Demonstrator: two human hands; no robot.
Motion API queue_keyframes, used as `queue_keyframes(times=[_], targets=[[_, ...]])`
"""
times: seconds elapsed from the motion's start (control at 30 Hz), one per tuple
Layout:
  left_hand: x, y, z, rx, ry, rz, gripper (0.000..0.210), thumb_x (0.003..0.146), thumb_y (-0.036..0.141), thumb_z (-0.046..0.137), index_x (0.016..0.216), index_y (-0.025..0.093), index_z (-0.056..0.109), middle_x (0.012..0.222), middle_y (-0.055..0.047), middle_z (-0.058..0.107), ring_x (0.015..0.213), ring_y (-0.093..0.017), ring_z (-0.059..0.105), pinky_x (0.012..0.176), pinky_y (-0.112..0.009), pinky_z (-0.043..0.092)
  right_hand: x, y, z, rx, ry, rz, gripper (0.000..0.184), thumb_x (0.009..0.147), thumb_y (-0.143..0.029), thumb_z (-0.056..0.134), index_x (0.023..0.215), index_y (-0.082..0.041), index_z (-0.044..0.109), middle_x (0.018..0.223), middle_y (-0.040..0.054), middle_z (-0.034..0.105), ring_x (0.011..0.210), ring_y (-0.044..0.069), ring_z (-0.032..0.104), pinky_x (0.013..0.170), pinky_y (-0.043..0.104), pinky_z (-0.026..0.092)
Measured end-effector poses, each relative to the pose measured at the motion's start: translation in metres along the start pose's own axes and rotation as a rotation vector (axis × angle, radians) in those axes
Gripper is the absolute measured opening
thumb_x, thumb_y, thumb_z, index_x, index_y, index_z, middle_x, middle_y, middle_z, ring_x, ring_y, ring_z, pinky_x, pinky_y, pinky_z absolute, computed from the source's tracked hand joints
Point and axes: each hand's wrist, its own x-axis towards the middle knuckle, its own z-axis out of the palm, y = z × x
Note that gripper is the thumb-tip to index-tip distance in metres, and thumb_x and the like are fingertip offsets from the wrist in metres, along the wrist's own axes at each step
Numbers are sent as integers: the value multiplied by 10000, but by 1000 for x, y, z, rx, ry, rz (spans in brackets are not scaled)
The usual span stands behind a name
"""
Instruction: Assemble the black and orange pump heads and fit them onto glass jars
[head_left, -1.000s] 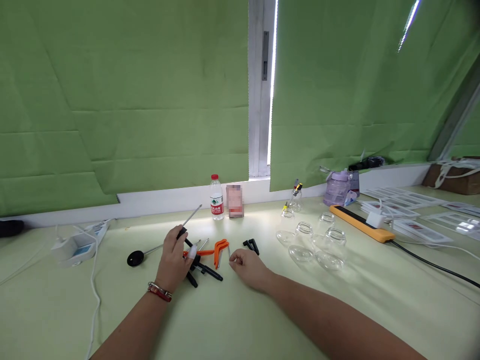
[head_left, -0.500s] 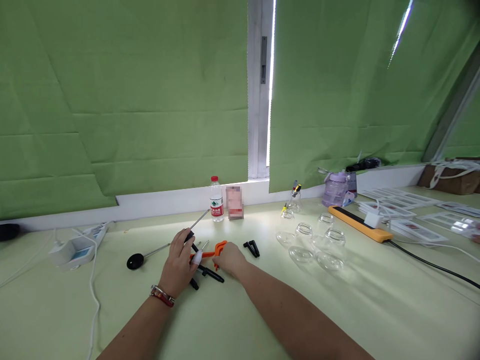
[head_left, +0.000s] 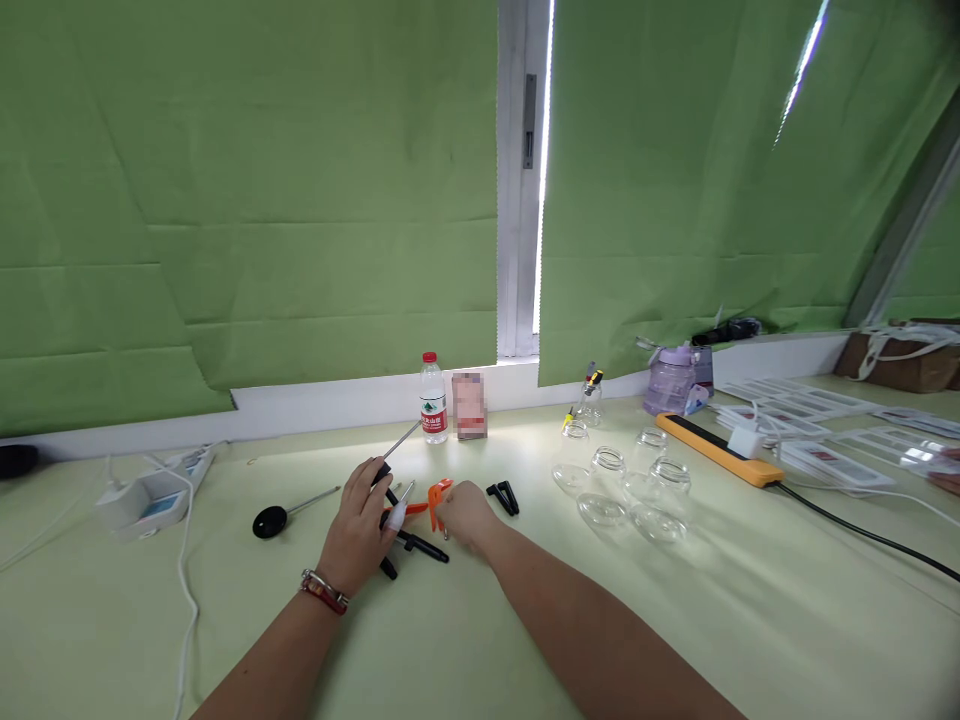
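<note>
My left hand, wearing a bracelet, curls over a cluster of tools on the table. A screwdriver with a black handle and long metal shaft slants up and right from under its fingers. By the thumb lies a small tool with a white handle and thin metal tip. Black rod-like tools stick out below the palm. My right hand is closed on an orange clamp-like piece; its fingertips are partly hidden. An orange bar extends left toward my left hand; whether it joins that piece I cannot tell.
Two short black pieces lie right of my right hand. Farther right stand several glass jars and an orange power strip. A water bottle and pink box stand behind. A black disc with a rod lies left.
My right hand has shifted slightly right, and the orange piece in it has tilted, with a small metal end now showing below. My left hand has stayed in place.
</note>
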Motion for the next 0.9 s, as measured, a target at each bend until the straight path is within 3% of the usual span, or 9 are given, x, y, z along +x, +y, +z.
queue_keyframes(times=[0.13, 0.23, 0.33, 0.4, 0.5, 0.63, 0.73, 0.9], targets=[[1, 1, -1, -22, -9, 7, 365, 811, 135, 554, 1165, 163, 473, 1263, -172, 469, 1229, -319, 429, 993, -506, 429, -11, 2, -27, 139, 84, 56, 154, 690, -264, 570, 586, -180, 494, 487, -18, 465, 443, 107, 419, 415, 228, 281], [3, 6, -2, -66, -22, 36, 378, 808, 128, 553, 1173, 173, 467, 1264, -170, 470, 1229, -318, 430, 980, -505, 443, -21, 7, -57, 270, 107, 16, 171, 759, -343, 502, 714, -179, 517, 594, -16, 525, 495, 90, 445, 456, 209, 332], [5, 22, -5, -125, -53, 99, 375, 807, 120, 545, 1171, 174, 471, 1262, -173, 483, 1231, -311, 430, 969, -497, 457, -34, 14, -87, 384, 137, -48, 240, 800, -415, 476, 824, -183, 533, 796, 23, 586, 650, 108, 533, 560, 225, 418], [5, 39, -6, -185, -129, 171, 358, 803, 126, 553, 1151, 166, 482, 1250, -174, 504, 1238, -306, 423, 981, -493, 449, -44, 19, -102, 623, 117, -133, 291, 782, -452, 546, 874, -176, 552, 967, 69, 587, 840, 155, 569, 650, 256, 458], [5, 65, -7, -269, -246, 326, 363, 791, 131, 565, 1144, 123, 483, 1255, -191, 521, 1277, -310, 373, 991, -470, 450, -62, 25, -113, 783, -5, -138, 321, 778, -466, 587, 932, -187, 551, 1069, 88, 570, 892, 189, 587, 632, 277, 460], [2, 87, -7, -329, -352, 404, 348, 748, 90, 559, 1088, 133, 503, 1252, -179, 539, 1291, -308, 357, 994, -461, 449, -81, 31, -106, 808, -116, -117, 299, 806, -478, 564, 835, -183, 529, 885, 52, 615, 646, 125, 568, 545, 246, 392], [-1, 94, -5, -366, -342, 256, 185, 744, 42, 516, 872, 176, 502, 1291, -178, 495, 1255, -275, 421, 960, -417, 476, -86, 35, -96, 864, -62, -90, 289, 809, -462, 569, 793, -178, 517, 792, 20, 601, 531, 74, 467, 502, 222, 323], [7, 106, -1, -535, -287, -267, 247, 733, 65, 520, 701, 230, 338, 1312, -173, 447, 1250, -261, 435, 919, -419, 475, -85, 38, -87, 963, -3, -85, 296, 777, -453, 619, 780, -175, 518, 765, 13, 580, 543, 80, 446, 494, 220, 289]])
